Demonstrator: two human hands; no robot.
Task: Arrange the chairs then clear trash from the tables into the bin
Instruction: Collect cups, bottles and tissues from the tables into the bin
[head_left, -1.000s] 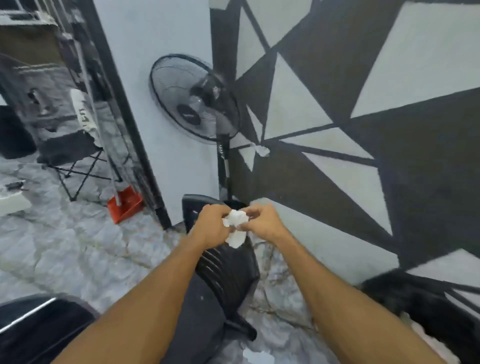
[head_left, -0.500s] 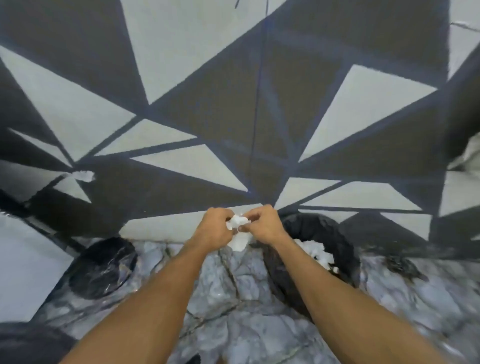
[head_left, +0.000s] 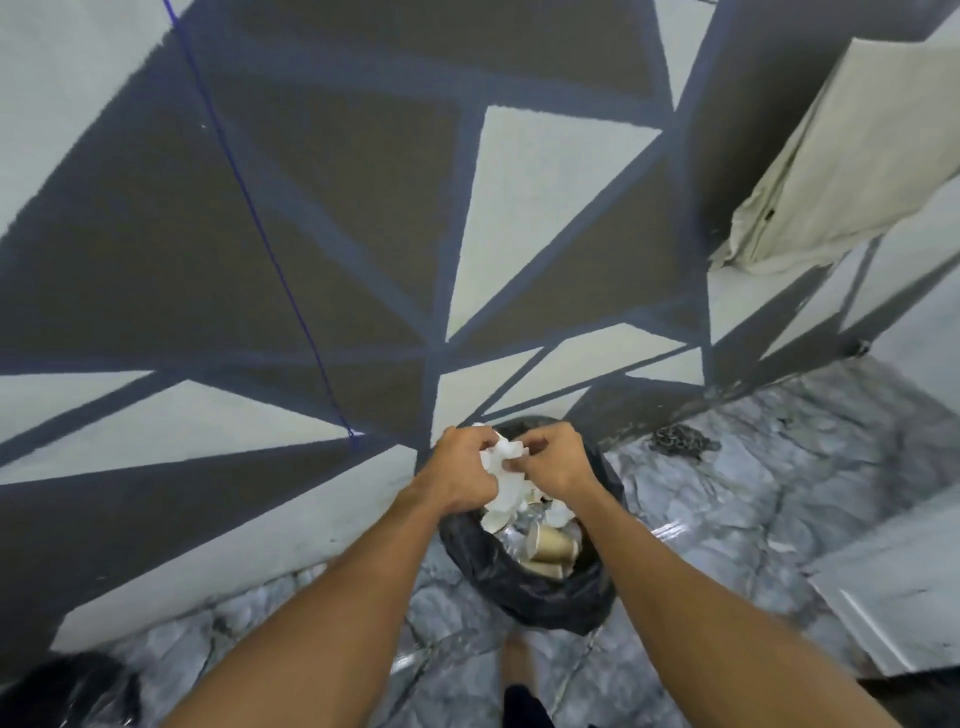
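A crumpled white tissue (head_left: 500, 457) is held between both my hands, directly above the bin. My left hand (head_left: 460, 470) grips its left side and my right hand (head_left: 558, 460) pinches its right side. The bin (head_left: 540, 592) is lined with a black bag and stands on the floor against the patterned wall. Inside it lie brown paper cups (head_left: 549, 548) and white paper scraps (head_left: 498, 517).
A grey and white triangle-patterned wall (head_left: 363, 234) rises right behind the bin. A beige cloth (head_left: 831, 156) hangs at the upper right. A dark bag (head_left: 67, 691) sits at the lower left, a white panel (head_left: 893, 608) at the right. My bare foot (head_left: 519, 660) stands before the bin.
My view has swung right past the fan and chair, and the bin now lies directly under my hands. Both hands have kept their hold on the tissue.
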